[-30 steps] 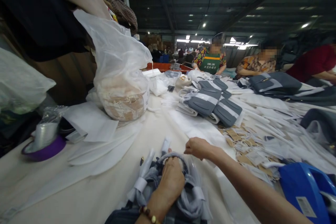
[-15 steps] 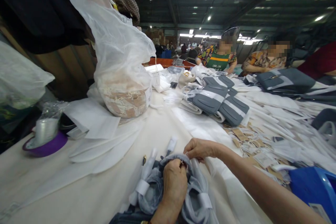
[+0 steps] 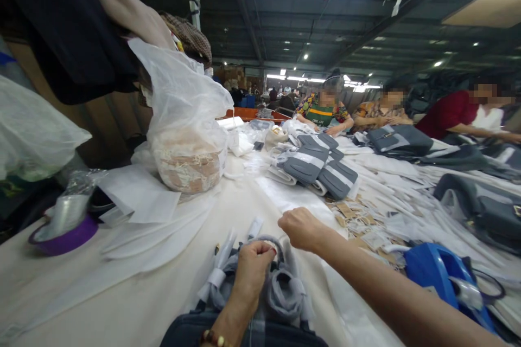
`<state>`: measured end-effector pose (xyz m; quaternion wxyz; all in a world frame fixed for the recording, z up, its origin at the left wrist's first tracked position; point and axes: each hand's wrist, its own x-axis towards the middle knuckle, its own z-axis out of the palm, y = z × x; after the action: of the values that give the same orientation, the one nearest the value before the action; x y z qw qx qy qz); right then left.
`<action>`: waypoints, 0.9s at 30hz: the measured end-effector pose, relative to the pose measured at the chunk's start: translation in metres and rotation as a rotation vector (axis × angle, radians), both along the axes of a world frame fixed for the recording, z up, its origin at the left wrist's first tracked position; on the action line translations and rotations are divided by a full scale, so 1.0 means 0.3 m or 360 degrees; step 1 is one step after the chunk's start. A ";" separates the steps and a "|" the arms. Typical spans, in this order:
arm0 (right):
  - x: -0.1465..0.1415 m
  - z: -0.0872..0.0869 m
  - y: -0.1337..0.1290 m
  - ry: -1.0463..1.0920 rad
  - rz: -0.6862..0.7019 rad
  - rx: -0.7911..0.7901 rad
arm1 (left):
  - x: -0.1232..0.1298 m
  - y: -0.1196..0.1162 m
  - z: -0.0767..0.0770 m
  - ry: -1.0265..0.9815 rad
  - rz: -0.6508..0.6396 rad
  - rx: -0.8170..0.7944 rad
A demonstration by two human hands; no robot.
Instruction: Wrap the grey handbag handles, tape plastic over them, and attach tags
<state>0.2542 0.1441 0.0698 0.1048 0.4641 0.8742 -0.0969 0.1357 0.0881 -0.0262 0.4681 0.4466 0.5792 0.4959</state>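
A dark blue bag lies at the bottom of the head view, its straps and top handle bundled in cloudy plastic wrap. My left hand is closed in a pinch just at the wrapped handle; what its fingertips hold is too small to make out. To the right and slightly farther off, my right hand is closed like a fist above the table, apart from the bag. Its fingers hide whatever may be in them.
On the left are a plastic sack of tags and a purple tape roll. Grey bag pieces, loose tags and a blue tape dispenser lie on the right. Co-workers sit across the table.
My right hand has drawn away from the wrapped handle. My left hand has shifted from lying over the handle to a pinch beside it. The view has tilted up and turned right.
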 end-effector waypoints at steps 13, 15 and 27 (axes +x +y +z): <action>0.104 -0.032 -0.055 0.1206 -0.0897 -0.0641 | -0.024 -0.096 0.031 -0.0504 -0.0030 0.0164; 0.099 -0.059 -0.085 0.1436 -0.0948 -0.0810 | -0.028 -0.105 0.020 -0.0544 -0.0029 0.0159; 0.078 -0.164 -0.234 0.1985 -0.0691 -0.0941 | -0.051 -0.140 0.012 -0.0739 -0.0022 0.0192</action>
<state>0.2776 0.0739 0.0205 -0.3139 0.4379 0.5966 -0.5948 0.1206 0.0462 -0.0225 0.5645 0.3518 0.4223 0.6158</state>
